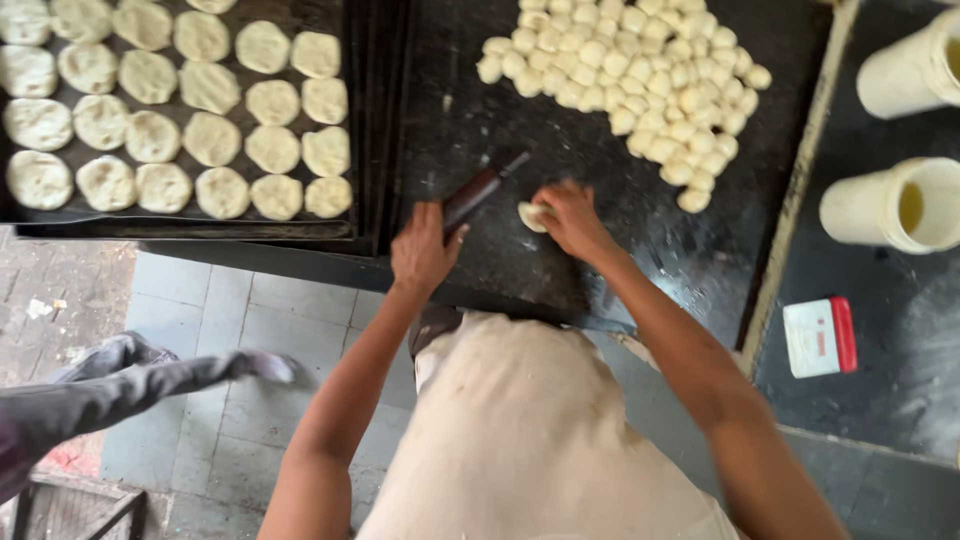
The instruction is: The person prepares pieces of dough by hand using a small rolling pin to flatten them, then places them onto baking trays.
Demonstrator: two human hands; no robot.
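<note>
Fingers of the left hand point(425, 250) wrap the near end of a dark rolling pin point(478, 192); its long axis runs diagonally, near-left to far-right, the narrow tip pointing toward the far dough heap. Right hand point(570, 220), fingers curled down, presses a small pale dough piece point(531, 215), which lies on the black worktop point(600, 260) just right of the pin; most of the piece is hidden beneath the fingers. Pin is smooth, reddish-brown wood, slightly blurred. Heap of dough balls point(630, 80), rounded, floury, far right of the hands. Dark tray point(365, 120) at far left holds flattened dough discs point(180, 110) in rows, cut off by the frame edge. Two cream cylindrical containers point(900, 205) at right, partly cropped. Pale apron point(520, 420) covers the torso nearby.
</note>
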